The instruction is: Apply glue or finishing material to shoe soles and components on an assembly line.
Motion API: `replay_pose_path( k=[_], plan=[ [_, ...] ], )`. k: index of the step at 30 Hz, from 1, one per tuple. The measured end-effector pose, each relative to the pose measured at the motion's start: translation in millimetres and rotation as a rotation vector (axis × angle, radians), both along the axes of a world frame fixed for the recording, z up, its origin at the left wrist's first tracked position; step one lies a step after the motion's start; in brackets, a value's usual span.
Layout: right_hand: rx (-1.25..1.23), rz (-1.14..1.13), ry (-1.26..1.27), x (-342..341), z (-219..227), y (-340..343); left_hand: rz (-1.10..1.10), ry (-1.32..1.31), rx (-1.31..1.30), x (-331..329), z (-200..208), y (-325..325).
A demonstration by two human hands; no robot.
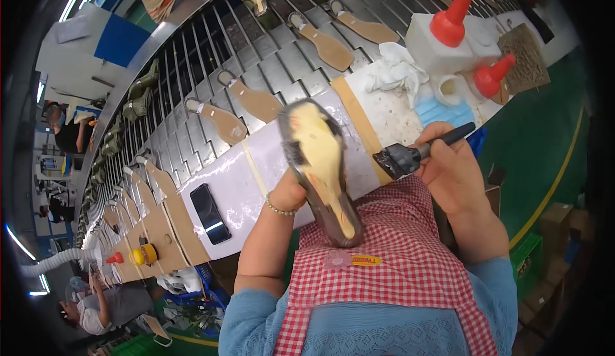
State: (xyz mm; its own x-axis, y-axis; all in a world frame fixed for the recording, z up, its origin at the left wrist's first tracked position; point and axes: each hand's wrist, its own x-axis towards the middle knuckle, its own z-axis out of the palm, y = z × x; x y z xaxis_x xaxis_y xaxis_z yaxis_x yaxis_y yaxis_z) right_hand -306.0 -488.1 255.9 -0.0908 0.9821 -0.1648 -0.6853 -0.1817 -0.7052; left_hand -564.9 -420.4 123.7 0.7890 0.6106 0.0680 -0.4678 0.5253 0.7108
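Note:
Wrapped round the side of a dark shoe upper [315, 145], my left hand [289, 191] holds it bottom up above the work surface. The pale yellow underside faces me, and dark upper material is folded over its rim. A bracelet circles the left wrist; the shoe hides most of that hand's fingers. To the right, my right hand [448, 167] grips a flat brush [398, 160] by its dark handle. The brush's blackened end points left, toward the shoe but apart from it. Under both lies a table covered in pale sheeting [240, 218] with a tan strip [355, 116].
Beyond the table runs a slatted metal conveyor [282, 68] with several tan soles [327, 45]. A phone [209, 214] lies at left. At right stand a white bottle with a red nozzle [451, 20], an open white pot [450, 89], a crumpled white cloth [397, 71] and a brown board [523, 55].

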Motion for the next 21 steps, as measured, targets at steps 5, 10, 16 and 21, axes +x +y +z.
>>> replay_pose_path(
  k=[5,10,16,21],
  plan=[
    [0.128,0.004,-0.328,-25,-6,-3,-0.142,0.235,0.086,4,27,-15],
    [0.521,-0.092,-0.712,-29,-10,-5,-0.195,0.269,0.123,8,41,-15],
    [0.747,0.065,-0.962,-21,5,-8,-0.228,0.253,0.084,10,42,-20],
    [0.488,0.166,-0.695,-20,4,-14,-0.214,0.258,0.116,8,40,-22]
  ],
)
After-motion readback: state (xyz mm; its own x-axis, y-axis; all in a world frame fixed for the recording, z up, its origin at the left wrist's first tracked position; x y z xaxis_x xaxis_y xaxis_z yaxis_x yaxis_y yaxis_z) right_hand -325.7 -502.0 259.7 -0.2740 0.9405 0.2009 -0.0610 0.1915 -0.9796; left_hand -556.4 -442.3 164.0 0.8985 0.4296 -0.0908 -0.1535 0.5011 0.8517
